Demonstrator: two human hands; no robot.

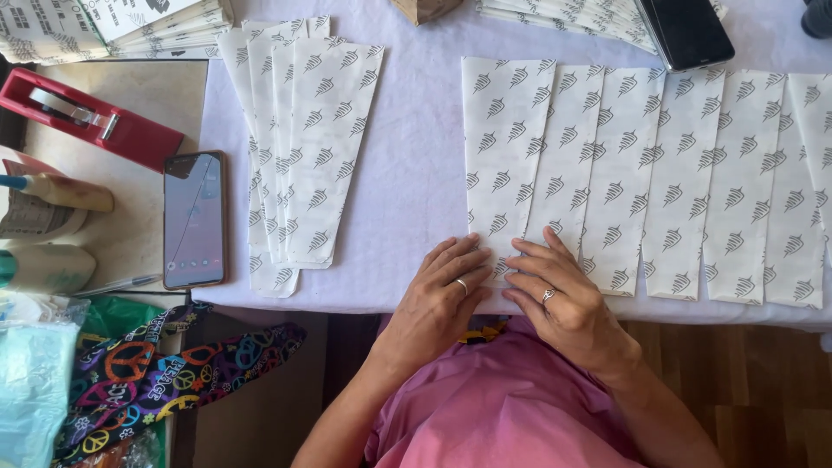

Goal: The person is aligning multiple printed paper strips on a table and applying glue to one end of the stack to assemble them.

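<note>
- I'm looking at a home craft or packing table (407, 173) draped in white cloth.
- Left of it: a red tape dispenser (87, 117), a phone (194, 219), glue bottles (52, 199).
- Below it, wooden flooring (737, 381).

The fingers (472, 260) hide the leftmost paper sheet's (503, 139) bottom edge; the black phone (685, 30) is cut off.

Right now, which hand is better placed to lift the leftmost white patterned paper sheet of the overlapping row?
Probably the left hand: its fingers rest on the bottom corner of the leftmost white patterned paper sheet. The right hand lies further in, towards the next sheet.
</note>
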